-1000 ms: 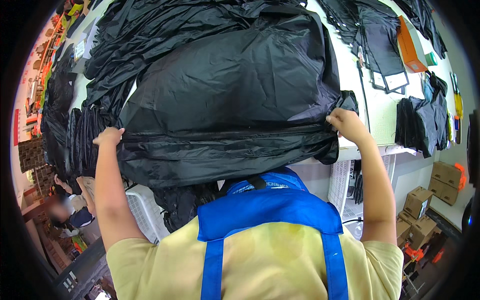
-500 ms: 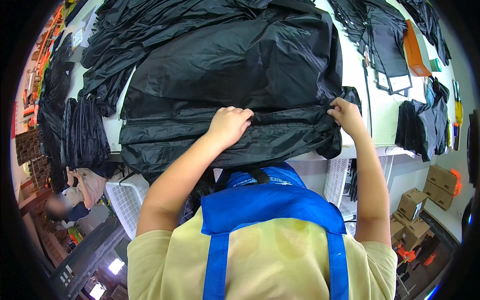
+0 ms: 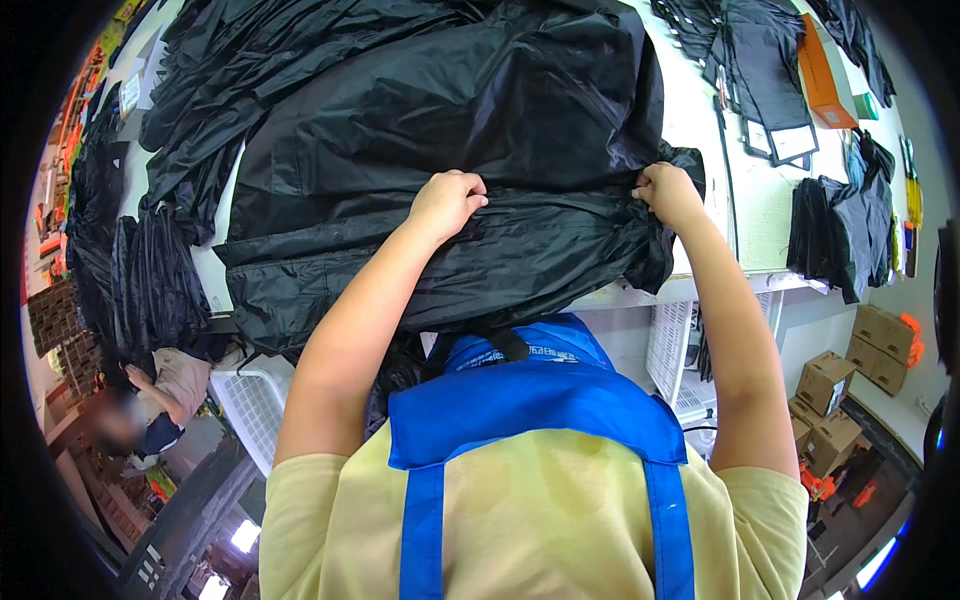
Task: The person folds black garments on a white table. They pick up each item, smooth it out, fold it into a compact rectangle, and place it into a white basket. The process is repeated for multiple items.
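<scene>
The pale counter [image 3: 755, 235] spans the far part of the scene. A large black sheet [image 3: 420, 130] lies spread and wrinkled across its middle, with the near left part hanging over the near edge. A heap of dark cloth [image 3: 250, 60] lies at the far left, beside the sheet. A bundle of folded cloth [image 3: 155, 265] sits at the left end; a smaller dark stack [image 3: 835, 225] sits near the right end. A white basket [image 3: 250, 405] stands at the near left, below counter level. An orange box [image 3: 822, 80] rests at the far right. The left hand [image 3: 447, 203] is over the sheet's middle, fingers pinching a crosswise fold. The right hand [image 3: 668, 193] is at the sheet's right side, fingers pinching the same fold.
</scene>
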The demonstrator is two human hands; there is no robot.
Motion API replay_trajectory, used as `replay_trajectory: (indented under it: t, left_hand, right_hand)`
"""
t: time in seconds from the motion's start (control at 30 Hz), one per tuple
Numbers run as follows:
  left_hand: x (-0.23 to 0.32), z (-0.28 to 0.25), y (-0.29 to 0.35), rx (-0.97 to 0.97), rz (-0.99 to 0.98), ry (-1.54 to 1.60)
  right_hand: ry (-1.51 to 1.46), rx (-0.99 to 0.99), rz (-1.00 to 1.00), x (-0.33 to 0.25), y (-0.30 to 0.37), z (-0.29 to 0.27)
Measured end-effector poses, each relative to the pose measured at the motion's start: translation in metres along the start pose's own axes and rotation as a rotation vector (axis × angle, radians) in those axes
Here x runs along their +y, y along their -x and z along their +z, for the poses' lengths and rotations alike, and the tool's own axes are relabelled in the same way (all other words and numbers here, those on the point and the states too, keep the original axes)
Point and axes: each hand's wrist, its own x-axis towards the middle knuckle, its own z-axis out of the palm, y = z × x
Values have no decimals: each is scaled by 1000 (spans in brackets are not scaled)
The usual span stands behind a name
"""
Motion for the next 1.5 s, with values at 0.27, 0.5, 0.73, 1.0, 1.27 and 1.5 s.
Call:
replay_trajectory:
  t: [0.27,0.5,0.73,1.0,1.27,1.5]
  left_hand:
    - [8,3,-21,-104,-55,-15]
    - [23,16,-16,-34,28,-116]
    - [-28,-41,90,130,148,-143]
    - [-159,-108,212,279,-428,-225]
    - [-203,-106,227,235,-632,740]
    - [-207,-113,230,179,-571,1014]
  right_hand:
    - [-258,-158,184,8,-4,-19]
    - [-146,-130,182,20,-17,-31]
    - [468,230,66,103,-29,-44]
    - [-153,63,-681,-181,24,41]
    - [-131,-207,-468,-244,-5,94]
    - [-187,-246,-471,-237,-22,109]
